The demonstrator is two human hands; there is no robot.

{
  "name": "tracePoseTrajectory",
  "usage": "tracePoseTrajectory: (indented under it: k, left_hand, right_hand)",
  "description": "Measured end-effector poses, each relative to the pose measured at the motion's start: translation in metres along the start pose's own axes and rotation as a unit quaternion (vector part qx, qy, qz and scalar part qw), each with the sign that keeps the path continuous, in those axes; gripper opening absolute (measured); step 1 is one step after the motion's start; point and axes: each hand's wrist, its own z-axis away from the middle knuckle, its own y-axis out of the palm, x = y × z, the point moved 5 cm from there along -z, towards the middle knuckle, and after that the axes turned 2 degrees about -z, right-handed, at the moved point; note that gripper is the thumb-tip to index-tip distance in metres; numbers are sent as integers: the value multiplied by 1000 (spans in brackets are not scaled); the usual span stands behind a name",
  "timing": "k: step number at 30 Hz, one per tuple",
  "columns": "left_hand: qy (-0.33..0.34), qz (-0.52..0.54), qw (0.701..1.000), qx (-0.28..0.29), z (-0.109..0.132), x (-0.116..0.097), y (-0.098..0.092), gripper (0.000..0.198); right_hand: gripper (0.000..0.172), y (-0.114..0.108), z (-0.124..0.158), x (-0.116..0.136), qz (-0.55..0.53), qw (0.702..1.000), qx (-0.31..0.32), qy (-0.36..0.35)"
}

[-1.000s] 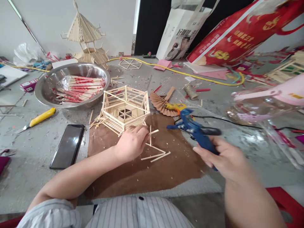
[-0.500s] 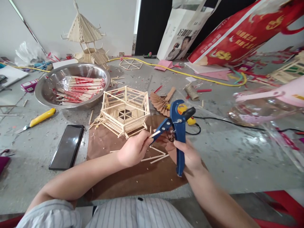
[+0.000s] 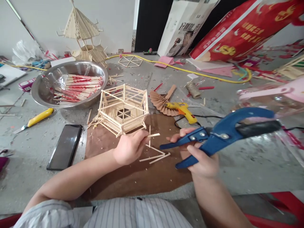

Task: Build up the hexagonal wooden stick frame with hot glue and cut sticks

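Note:
Pinched in the fingers of my left hand is a short wooden stick, its end pointing right. My right hand is wrapped around the handles of a blue pipe cutter, whose black-edged head points right. Just beyond my left hand stands a six-sided frame built of wooden sticks. Several loose sticks lie between my hands on a brown sheet. Behind the cutter rests a yellow glue gun beside a brown pleated paper fan.
A steel bowl holds packs of sticks at the left. Nearby lie a phone and a yellow utility knife. A stick pavilion stands at the back. A yellow cord crosses behind; bags stand at the back right.
My right hand has swung the pipe cutter from upright to pointing right, away from the stick. My left hand has shifted slightly left, still holding the stick.

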Motion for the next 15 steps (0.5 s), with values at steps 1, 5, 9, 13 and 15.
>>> tracePoseTrajectory:
  k: [1,5,9,13,15]
  left_hand:
    - [3,-2,1000,-5,0,2,-2,17]
    - [-2,-17,1000,-1,0,8,-3,20]
    - [22,-18,1000,12,0,8,0,22]
    - [79,-15,997,1,-1,4,0,23]
    - [100,-16,995,-8,-1,2,-1,21]
  right_hand:
    - [26,-5,1,3,71,997,-15,-35]
    - [35,-3,4,8,387,908,0,-162]
    - [51,15,6,2,508,827,93,-222]
    - [50,21,6,2,529,810,106,-228]
    - [50,22,6,3,535,806,102,-230]
